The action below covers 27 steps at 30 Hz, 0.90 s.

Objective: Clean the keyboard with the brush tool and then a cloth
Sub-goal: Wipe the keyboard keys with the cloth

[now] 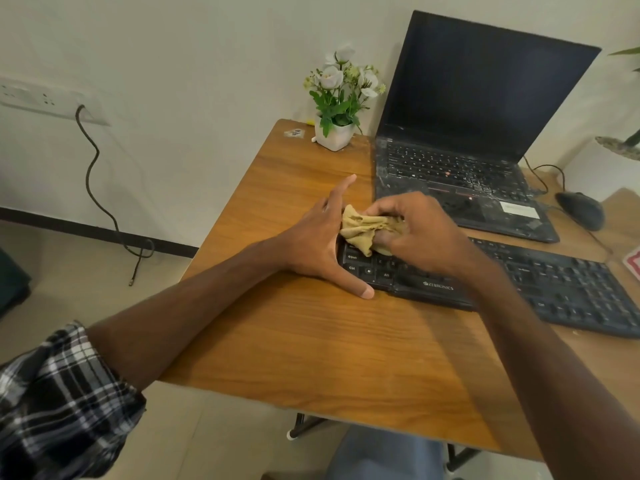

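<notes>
A: Right hand (414,225) bunches the cloth (363,228) in its grip on the keyboard (519,282)'s left end, which the left hand (322,240), fingers spread, braces on the worktop (311,341).

B: Risk: a loose fold snagging a keycap. The keys beneath are hidden; no brush visible.

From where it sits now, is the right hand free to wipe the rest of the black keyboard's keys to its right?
Probably yes. The right hand grips the crumpled tan cloth at the black keyboard's left end, and nothing lies on the keys stretching rightward.
</notes>
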{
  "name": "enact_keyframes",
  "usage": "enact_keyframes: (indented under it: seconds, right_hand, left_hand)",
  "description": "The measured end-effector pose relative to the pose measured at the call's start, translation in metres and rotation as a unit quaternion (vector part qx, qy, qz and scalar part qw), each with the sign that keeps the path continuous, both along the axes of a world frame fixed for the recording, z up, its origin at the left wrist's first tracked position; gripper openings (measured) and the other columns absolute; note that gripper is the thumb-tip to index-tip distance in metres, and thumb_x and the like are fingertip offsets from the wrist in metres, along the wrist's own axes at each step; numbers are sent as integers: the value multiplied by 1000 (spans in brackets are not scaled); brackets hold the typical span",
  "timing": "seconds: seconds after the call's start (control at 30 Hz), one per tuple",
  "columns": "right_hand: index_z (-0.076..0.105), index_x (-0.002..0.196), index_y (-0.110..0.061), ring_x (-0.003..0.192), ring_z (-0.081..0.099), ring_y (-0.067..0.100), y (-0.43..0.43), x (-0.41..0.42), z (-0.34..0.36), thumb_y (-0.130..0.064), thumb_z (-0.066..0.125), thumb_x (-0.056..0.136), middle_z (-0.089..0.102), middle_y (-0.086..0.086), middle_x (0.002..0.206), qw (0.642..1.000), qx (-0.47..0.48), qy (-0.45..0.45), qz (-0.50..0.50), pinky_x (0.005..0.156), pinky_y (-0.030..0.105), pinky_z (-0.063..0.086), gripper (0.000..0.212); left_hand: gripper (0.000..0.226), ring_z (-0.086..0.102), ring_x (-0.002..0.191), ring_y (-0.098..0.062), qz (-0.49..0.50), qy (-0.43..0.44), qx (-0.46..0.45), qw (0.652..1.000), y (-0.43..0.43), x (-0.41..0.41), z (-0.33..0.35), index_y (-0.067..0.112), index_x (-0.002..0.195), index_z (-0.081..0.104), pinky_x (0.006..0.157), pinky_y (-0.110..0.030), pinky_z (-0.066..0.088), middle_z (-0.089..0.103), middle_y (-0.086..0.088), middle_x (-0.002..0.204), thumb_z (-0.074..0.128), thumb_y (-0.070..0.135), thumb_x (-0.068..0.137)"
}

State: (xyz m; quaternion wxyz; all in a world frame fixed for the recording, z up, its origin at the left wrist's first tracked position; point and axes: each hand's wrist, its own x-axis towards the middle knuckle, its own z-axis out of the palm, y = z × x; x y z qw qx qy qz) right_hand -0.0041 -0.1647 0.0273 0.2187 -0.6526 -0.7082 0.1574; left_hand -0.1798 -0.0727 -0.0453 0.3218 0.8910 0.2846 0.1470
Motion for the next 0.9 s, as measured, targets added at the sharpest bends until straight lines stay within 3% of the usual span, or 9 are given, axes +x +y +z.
enact_keyframes:
  seconds: [0.07, 0.13, 0.27, 0.4, 0.5, 0.6, 0.73, 0.8, 0.9]
  right_hand:
    - [76, 108, -26, 72, 62, -6, 1, 3, -5, -2, 70, 86, 70, -19, 90, 999, 23, -14, -28, 63, 8, 48, 33]
    - [75, 111, -25, 73, 59, -4, -1, -3, -15, 2, 68, 85, 72, -13, 98, 998, 42, -25, -35, 68, 13, 50, 38]
    - [76, 112, -23, 71, 66, -1, -7, -7, -16, 5, 69, 81, 74, -12, 98, 999, 43, -17, 9, 61, 7, 48, 42]
    - [77, 108, -25, 79, 69, -1, -7, 10, -1, 2, 71, 85, 75, -15, 96, 998, 42, 38, -25, 64, 10, 53, 35]
    - [76, 110, -26, 72, 66, -2, -9, 23, 2, 3, 68, 86, 73, -13, 96, 995, 58, 16, -79, 57, 7, 49, 38]
    - [74, 119, -24, 69, 63, -4, -11, 17, -3, 3, 67, 88, 72, -12, 101, 997, 16, -11, -74, 54, 8, 45, 42]
    - [73, 122, -27, 84, 61, 8, -10, -8, -10, 5, 63, 83, 69, -10, 105, 998, 29, -44, -36, 70, 19, 45, 51]
    - [75, 120, -26, 88, 56, 8, -8, -17, -11, 7, 63, 80, 66, -9, 99, 997, 46, -60, -28, 76, 23, 43, 53]
    - [76, 116, -25, 85, 56, 4, -9, -20, -8, 5, 64, 80, 65, -13, 92, 997, 41, -57, -13, 81, 24, 45, 49]
  left_hand:
    - [167, 15, 156, -24, -2, 3, 2, 1000, 0, 0, 1, 34, 160, -22, 127, -51, 22, 7, -3, 172, 95, 71, 47]
    - [167, 15, 156, -24, -4, 8, 0, 1000, 1, 0, 2, 34, 160, -22, 127, -51, 21, 13, -4, 171, 95, 71, 47]
    - [167, 20, 155, -24, -8, 11, -1, 1000, 1, -1, 2, 36, 159, -24, 127, -54, 21, 28, -6, 165, 94, 73, 47]
    - [167, 9, 158, -24, -22, 16, -28, 999, 1, -4, 6, 40, 159, -23, 127, -55, 21, 1, -1, 173, 98, 65, 47]
    - [165, 13, 158, -21, -42, 19, -59, 997, 8, -8, 7, 46, 157, -21, 126, -56, 24, 7, 0, 173, 97, 68, 44]
    - [165, 15, 157, -20, -48, 21, -66, 996, 10, -10, 7, 47, 157, -20, 126, -55, 26, 10, 2, 172, 98, 67, 44]
    - [165, 10, 157, -19, -44, 14, -69, 997, 8, -10, 7, 44, 158, -22, 128, -51, 21, 6, 3, 172, 101, 56, 49]
    - [165, 10, 155, -14, -42, 6, -72, 997, 8, -11, 6, 41, 159, -23, 127, -45, 19, 11, 6, 171, 102, 51, 51]
    - [165, 14, 157, -16, -43, -2, -69, 997, 9, -11, 4, 45, 158, -22, 128, -48, 20, 21, 5, 168, 103, 53, 50]
